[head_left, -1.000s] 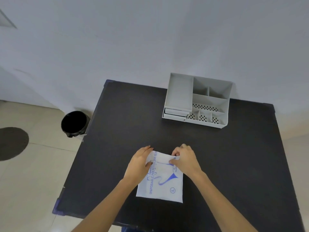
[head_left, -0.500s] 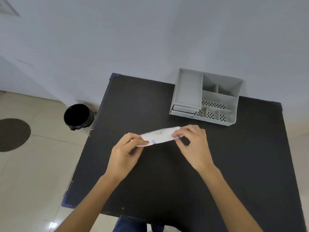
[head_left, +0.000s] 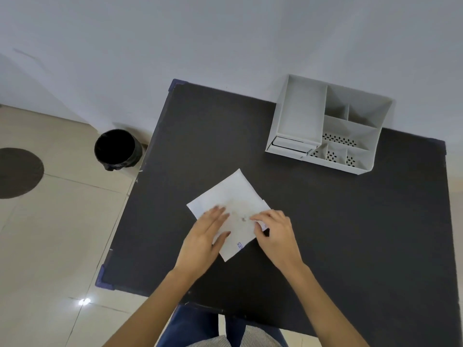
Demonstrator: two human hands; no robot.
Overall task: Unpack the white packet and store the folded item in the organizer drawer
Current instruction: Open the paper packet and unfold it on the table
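On a black desk (head_left: 325, 234) against a pale wall, the white packet (head_left: 230, 204) lies under both hands: left hand (head_left: 203, 239) flat, right hand (head_left: 278, 236) pinching its edge

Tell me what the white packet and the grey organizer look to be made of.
White packet: likely thin paper, matte, lying flat with sharp creases and blue print. Grey organizer: probably moulded plastic, smooth and matte, with thin rigid walls and perforated compartment floors.
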